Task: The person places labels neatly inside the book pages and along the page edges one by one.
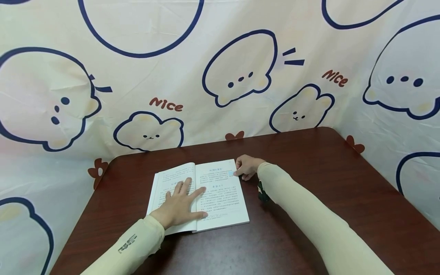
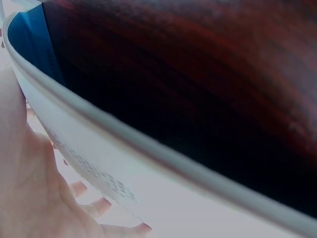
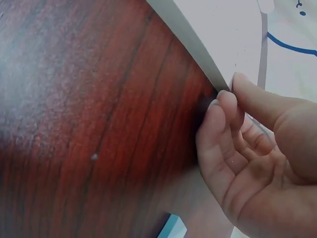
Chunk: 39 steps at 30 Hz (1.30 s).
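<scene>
The open book (image 1: 220, 202) is lying on the table (image 1: 309, 160), roughly 12 o'clock from the person. Left hand (image 1: 178, 208) is resting across the gutter, fingers fanned out and gripping nothing, probably keeping the pages from springing up. Right hand (image 1: 248, 167) is pinching the book's 2 o'clock edge beside a small blue patch (image 1: 231, 173), likely steadying that side.
</scene>
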Available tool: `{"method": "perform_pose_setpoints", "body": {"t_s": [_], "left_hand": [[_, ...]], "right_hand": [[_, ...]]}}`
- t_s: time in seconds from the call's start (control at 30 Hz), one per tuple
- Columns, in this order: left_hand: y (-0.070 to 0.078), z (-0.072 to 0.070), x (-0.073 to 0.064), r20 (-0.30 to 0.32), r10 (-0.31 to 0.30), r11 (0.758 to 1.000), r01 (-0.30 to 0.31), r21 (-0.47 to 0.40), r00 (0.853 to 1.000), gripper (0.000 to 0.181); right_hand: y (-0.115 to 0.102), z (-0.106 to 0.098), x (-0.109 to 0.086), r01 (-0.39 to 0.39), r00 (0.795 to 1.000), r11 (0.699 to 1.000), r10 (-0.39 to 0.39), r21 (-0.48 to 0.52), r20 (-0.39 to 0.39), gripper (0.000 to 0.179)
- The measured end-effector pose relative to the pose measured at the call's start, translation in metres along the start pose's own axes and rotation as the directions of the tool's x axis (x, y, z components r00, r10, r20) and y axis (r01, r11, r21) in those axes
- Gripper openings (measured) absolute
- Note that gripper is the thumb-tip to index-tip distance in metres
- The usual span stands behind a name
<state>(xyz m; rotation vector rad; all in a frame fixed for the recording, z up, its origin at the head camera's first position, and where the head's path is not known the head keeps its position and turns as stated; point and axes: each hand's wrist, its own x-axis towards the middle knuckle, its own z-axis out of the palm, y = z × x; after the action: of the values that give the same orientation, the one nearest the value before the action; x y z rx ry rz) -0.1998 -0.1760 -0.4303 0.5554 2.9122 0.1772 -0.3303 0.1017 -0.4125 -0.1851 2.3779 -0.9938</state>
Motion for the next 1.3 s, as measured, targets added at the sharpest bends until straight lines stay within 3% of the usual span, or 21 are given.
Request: {"method": "perform_pose_setpoints", "body": {"t_s": [0.33, 0.6, 0.97, 1.13, 1.3], "left_hand": [[0.0, 0.0, 0.001, 0.003, 0.002, 1.0, -0.002, 0.006, 1.0, 0.086], [0.0, -0.001, 0.0, 0.015, -0.006, 1.0, 0.006, 0.008, 1.0, 0.086], [0.001, -0.004, -0.001, 0.021, -0.005, 1.0, 0.005, 0.009, 1.0, 0.085], [0.002, -0.004, -0.001, 0.016, -0.003, 1.0, 0.002, 0.005, 1.0, 0.085], [0.002, -0.004, -0.001, 0.014, -0.001, 1.0, 0.001, -0.002, 1.0, 0.085]], "right_hand": [[-0.007, 0.009, 0.003, -0.061, 0.995, 0.991, 0.05, -0.12, -0.09, 0.046], [-0.009, 0.013, 0.005, -0.091, 0.987, 0.987, 0.071, -0.135, -0.146, 0.045], [-0.009, 0.022, 0.009, -0.128, 0.96, 0.977, 0.079, -0.171, -0.268, 0.04], [-0.008, 0.019, 0.006, -0.093, 0.973, 0.988, 0.063, -0.126, -0.222, 0.04], [-0.004, 0.01, -0.001, -0.023, 0.99, 1.0, 0.021, -0.009, -0.142, 0.03]]}}
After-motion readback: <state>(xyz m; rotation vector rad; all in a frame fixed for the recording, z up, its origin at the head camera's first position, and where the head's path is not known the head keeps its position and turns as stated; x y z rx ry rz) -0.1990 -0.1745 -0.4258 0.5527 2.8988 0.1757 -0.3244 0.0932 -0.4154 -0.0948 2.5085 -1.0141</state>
